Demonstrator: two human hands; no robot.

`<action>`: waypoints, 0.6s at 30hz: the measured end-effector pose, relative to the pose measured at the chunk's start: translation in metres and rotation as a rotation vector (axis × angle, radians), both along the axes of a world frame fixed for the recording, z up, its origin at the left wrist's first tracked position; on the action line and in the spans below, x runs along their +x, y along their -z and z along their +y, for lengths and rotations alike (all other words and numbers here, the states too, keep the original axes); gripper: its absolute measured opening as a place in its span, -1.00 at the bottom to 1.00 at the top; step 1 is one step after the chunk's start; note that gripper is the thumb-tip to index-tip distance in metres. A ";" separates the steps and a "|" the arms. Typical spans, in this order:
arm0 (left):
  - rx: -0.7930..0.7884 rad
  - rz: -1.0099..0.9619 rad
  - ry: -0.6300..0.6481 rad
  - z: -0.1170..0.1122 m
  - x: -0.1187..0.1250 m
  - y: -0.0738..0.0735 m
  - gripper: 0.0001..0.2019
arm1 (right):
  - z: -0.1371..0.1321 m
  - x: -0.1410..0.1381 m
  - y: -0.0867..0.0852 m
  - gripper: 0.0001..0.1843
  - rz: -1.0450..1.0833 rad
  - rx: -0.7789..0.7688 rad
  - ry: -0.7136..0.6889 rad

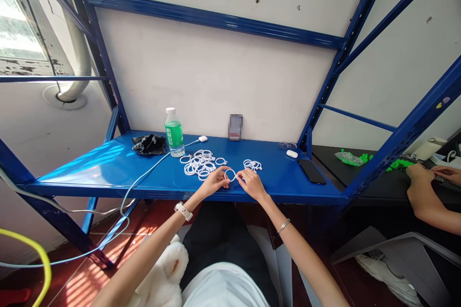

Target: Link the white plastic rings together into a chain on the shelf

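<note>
A thin white ring [231, 171] is held between my two hands, just above the front part of the blue table. My left hand [215, 180] pinches its left side. With closed fingers, my right hand [251, 183] grips the right side of the same ring. Behind my left hand lies a loose pile of similar white rings [197, 165], several of them overlapping. A smaller group of white rings [252, 165] rests just behind my right hand.
On the blue table [284, 184] stand a green-labelled bottle [174, 133] and a propped phone [235, 127]. A black plastic bag [149, 144], a white cable [154, 167], an earbud case [292, 154], glasses [287, 145] and a black phone [311, 171] lie around. A co-worker's hands [419, 177] are at the right.
</note>
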State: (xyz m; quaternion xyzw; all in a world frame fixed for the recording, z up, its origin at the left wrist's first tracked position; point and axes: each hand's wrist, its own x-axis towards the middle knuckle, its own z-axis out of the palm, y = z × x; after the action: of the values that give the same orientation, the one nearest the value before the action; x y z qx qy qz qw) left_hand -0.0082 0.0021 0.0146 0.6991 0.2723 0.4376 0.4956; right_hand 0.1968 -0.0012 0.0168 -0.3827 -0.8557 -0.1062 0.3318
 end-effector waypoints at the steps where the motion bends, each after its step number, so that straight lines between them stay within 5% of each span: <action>1: 0.001 0.000 0.001 0.000 0.000 0.000 -0.49 | 0.000 0.000 0.000 -0.70 -0.002 -0.004 0.002; 18: 0.001 0.019 -0.007 0.000 0.000 0.000 -0.47 | -0.001 -0.001 -0.003 -0.75 0.004 0.008 -0.031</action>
State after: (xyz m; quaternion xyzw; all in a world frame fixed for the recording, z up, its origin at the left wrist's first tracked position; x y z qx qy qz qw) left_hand -0.0082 0.0019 0.0144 0.7025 0.2794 0.4329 0.4910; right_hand 0.1959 -0.0024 0.0193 -0.3684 -0.8604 -0.1036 0.3365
